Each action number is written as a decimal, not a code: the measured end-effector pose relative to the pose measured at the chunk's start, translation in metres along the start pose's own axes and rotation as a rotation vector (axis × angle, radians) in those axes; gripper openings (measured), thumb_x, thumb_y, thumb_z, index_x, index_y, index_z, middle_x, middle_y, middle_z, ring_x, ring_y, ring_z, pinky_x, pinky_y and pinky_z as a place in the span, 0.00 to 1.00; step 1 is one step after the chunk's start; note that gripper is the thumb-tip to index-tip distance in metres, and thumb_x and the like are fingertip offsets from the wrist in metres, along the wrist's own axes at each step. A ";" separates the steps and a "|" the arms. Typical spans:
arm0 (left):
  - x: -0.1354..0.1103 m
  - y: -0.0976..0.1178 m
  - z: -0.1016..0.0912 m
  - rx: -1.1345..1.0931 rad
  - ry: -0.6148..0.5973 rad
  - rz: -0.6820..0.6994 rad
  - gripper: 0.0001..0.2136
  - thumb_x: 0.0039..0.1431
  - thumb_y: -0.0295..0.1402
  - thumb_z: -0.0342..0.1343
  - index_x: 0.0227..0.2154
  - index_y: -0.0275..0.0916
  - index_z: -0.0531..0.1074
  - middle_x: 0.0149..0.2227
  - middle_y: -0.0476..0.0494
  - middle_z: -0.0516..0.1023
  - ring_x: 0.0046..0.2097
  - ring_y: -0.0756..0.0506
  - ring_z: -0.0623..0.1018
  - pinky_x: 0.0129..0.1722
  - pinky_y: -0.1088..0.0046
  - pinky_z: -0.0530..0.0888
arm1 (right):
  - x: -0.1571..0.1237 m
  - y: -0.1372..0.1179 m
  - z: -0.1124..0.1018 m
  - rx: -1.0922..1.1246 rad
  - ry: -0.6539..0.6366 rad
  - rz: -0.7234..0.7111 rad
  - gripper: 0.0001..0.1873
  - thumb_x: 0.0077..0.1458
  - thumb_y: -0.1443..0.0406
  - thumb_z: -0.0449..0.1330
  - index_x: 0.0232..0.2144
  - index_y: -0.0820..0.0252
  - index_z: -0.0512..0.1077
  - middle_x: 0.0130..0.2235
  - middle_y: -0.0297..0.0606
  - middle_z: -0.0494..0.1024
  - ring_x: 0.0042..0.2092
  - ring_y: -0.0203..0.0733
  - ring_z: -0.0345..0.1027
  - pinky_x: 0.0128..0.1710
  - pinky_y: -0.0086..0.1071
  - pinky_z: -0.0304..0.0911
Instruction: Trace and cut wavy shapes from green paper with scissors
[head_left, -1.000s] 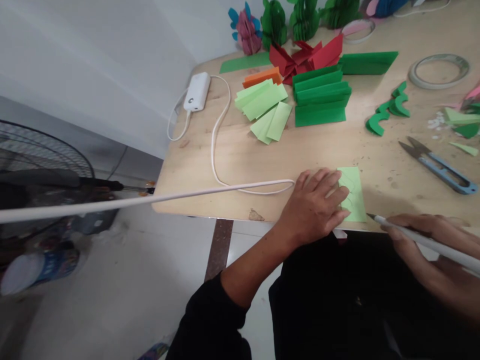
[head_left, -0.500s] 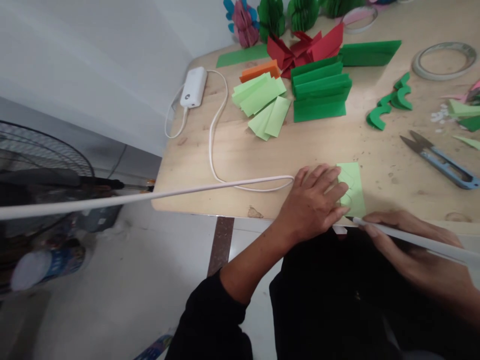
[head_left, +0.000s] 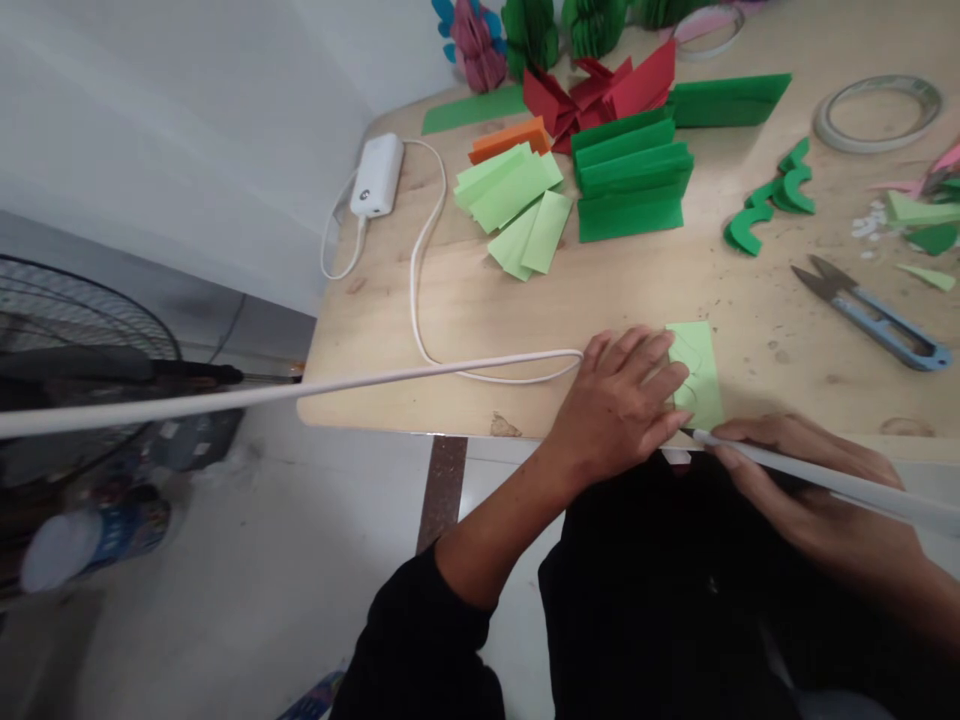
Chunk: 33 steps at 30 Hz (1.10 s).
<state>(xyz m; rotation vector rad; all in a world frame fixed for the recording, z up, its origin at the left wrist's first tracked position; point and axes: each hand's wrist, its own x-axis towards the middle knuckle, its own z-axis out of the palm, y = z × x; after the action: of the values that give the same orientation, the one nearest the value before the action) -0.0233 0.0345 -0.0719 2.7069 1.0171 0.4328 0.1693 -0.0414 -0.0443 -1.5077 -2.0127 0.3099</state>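
Note:
My left hand (head_left: 619, 405) lies flat with spread fingers on a light green paper piece (head_left: 697, 370) at the near edge of the wooden table (head_left: 615, 280). Faint drawn curves show on the paper. My right hand (head_left: 810, 480) is closed round a white pencil (head_left: 817, 478), its tip touching the paper's near corner just beside my left fingertips.
Stacks of light green (head_left: 517, 200), dark green (head_left: 630, 175), orange and red folded paper lie farther back. Blue-handled snips (head_left: 874, 315), green curved cut-outs (head_left: 765, 195) and a tape ring (head_left: 877, 110) sit right. A white power bank (head_left: 375, 175) and its cable (head_left: 420, 290) are left. A fan stands below left.
My right hand has carried the pencil leftward until its tip reaches the paper's near corner. My left hand stays pressed on the paper.

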 end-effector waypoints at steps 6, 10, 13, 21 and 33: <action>0.000 0.000 0.001 -0.002 -0.005 0.002 0.18 0.66 0.43 0.48 0.52 0.39 0.70 0.64 0.37 0.66 0.66 0.37 0.60 0.63 0.52 0.56 | 0.003 -0.002 0.000 -0.017 0.007 -0.033 0.05 0.60 0.62 0.57 0.33 0.52 0.72 0.28 0.31 0.81 0.28 0.37 0.75 0.27 0.30 0.65; 0.000 -0.001 0.001 -0.003 0.003 0.006 0.18 0.66 0.43 0.47 0.52 0.39 0.70 0.63 0.38 0.66 0.66 0.37 0.60 0.63 0.52 0.56 | 0.003 -0.002 0.000 -0.015 0.004 -0.038 0.05 0.60 0.62 0.57 0.33 0.53 0.73 0.28 0.31 0.81 0.28 0.36 0.75 0.27 0.29 0.64; 0.000 -0.001 0.002 0.003 0.001 0.006 0.18 0.66 0.43 0.47 0.52 0.39 0.70 0.63 0.37 0.66 0.66 0.37 0.60 0.63 0.52 0.56 | 0.003 -0.001 0.000 -0.016 0.011 -0.028 0.05 0.60 0.63 0.58 0.33 0.53 0.73 0.29 0.31 0.81 0.29 0.36 0.75 0.28 0.29 0.64; 0.000 0.000 0.000 0.003 0.003 -0.002 0.17 0.66 0.43 0.49 0.51 0.39 0.70 0.63 0.37 0.66 0.65 0.37 0.61 0.62 0.52 0.57 | 0.000 0.000 -0.002 -0.032 -0.019 0.047 0.07 0.60 0.59 0.56 0.33 0.52 0.73 0.28 0.30 0.81 0.29 0.36 0.75 0.28 0.29 0.63; 0.000 0.000 0.001 -0.005 0.019 0.007 0.17 0.66 0.43 0.49 0.51 0.38 0.70 0.63 0.38 0.66 0.65 0.37 0.61 0.63 0.52 0.57 | -0.003 0.007 -0.005 -0.064 0.014 0.055 0.09 0.61 0.57 0.56 0.32 0.51 0.72 0.28 0.29 0.81 0.28 0.36 0.75 0.27 0.29 0.63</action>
<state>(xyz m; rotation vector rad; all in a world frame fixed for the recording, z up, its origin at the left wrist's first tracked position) -0.0234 0.0344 -0.0732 2.7078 1.0096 0.4622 0.1782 -0.0431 -0.0451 -1.6025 -1.9902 0.2587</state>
